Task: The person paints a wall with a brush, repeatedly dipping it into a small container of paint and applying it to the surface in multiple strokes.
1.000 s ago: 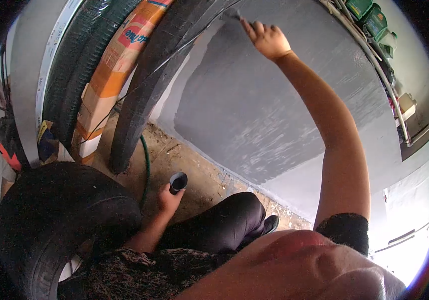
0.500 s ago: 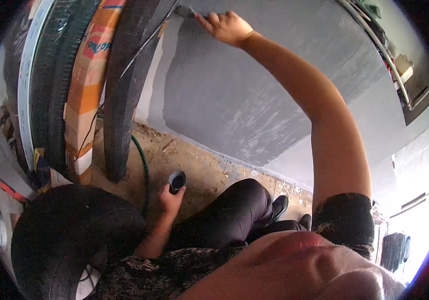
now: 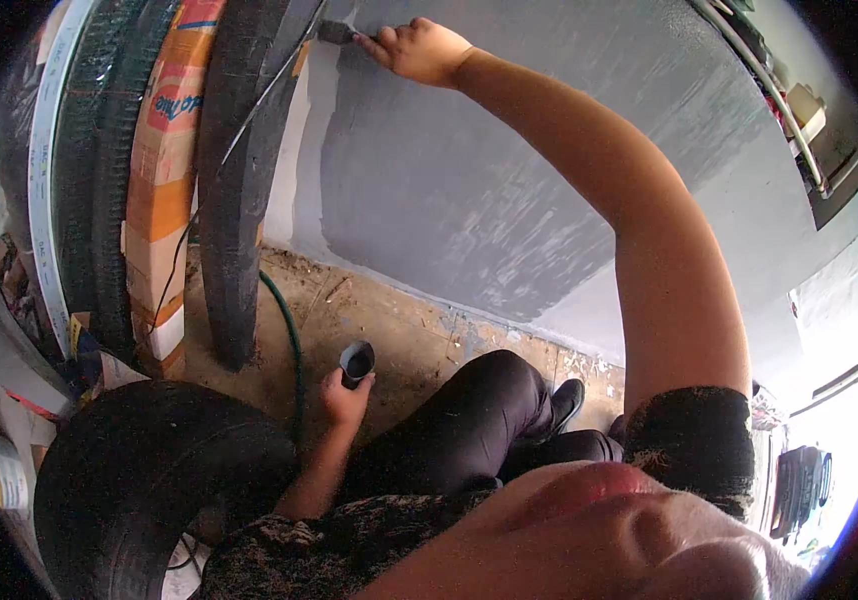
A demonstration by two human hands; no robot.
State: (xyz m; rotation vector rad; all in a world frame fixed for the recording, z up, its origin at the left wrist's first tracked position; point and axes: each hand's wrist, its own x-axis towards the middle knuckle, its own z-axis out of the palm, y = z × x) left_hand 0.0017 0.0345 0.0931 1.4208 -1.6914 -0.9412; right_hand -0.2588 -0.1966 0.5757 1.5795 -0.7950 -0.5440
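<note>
Up at the wall [image 3: 419,200], my right hand [image 3: 427,52] is closed around the handle of a paintbrush [image 3: 337,32]. Its dark grey bristles touch the wall near the left edge of the painted area. Dark grey paint covers a broad patch, streaky toward the lower right, with lighter wall at its borders. Lower down, in front of my body, my left hand [image 3: 346,397] grips a small cup [image 3: 357,362]. The cup is tilted a little toward me, with dark grey paint showing inside.
Tall black strips [image 3: 234,200] and a long cardboard box [image 3: 167,180] lean at the left. A tire [image 3: 149,470] lies beside me. A green hose [image 3: 284,320] runs over the dusty floor [image 3: 399,325]. Pipes [image 3: 769,95] line the upper right.
My right hand and the paintbrush have shifted slightly left and down along the wall. The view has turned a little; my left hand still holds the cup in nearly the same place.
</note>
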